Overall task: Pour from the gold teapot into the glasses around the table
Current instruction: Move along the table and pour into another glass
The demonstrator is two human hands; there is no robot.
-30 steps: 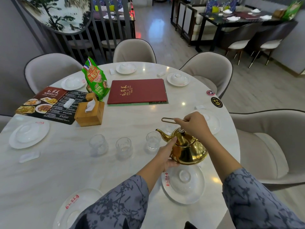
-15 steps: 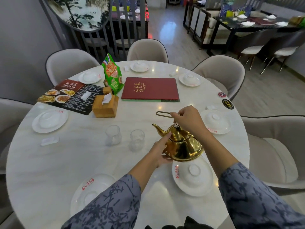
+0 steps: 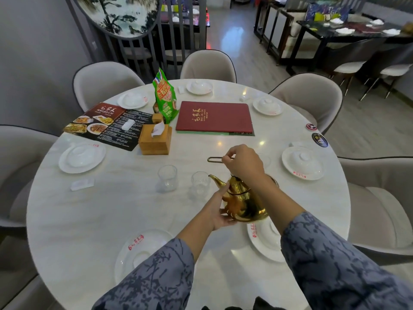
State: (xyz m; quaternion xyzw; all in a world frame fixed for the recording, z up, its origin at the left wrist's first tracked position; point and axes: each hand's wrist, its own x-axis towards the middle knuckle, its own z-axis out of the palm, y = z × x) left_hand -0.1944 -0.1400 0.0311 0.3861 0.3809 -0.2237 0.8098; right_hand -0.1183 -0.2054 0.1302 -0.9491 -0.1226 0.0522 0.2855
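Observation:
The gold teapot [image 3: 244,201] hangs above the near right part of the round white table [image 3: 89,220], tilted with its spout pointing left. My right hand [image 3: 243,163] grips its thin wire handle from above. My left hand [image 3: 220,210] presses against the pot's left side and base. The spout tip sits just over the rim of a clear glass [image 3: 200,183]. A second clear glass [image 3: 167,177] stands to its left. A third glass is hidden behind my right hand.
A wooden tissue box [image 3: 155,139], green snack bag [image 3: 165,99], red menu book [image 3: 214,117] and a dark photo menu [image 3: 105,124] lie at the far half. White plates with upturned bowls [image 3: 302,163] ring the table. Beige chairs [image 3: 310,97] surround it.
The teapot has shifted left and tipped further, so its spout now reaches the nearest visible glass. The camera has pulled back and turned, showing more of the table's left side.

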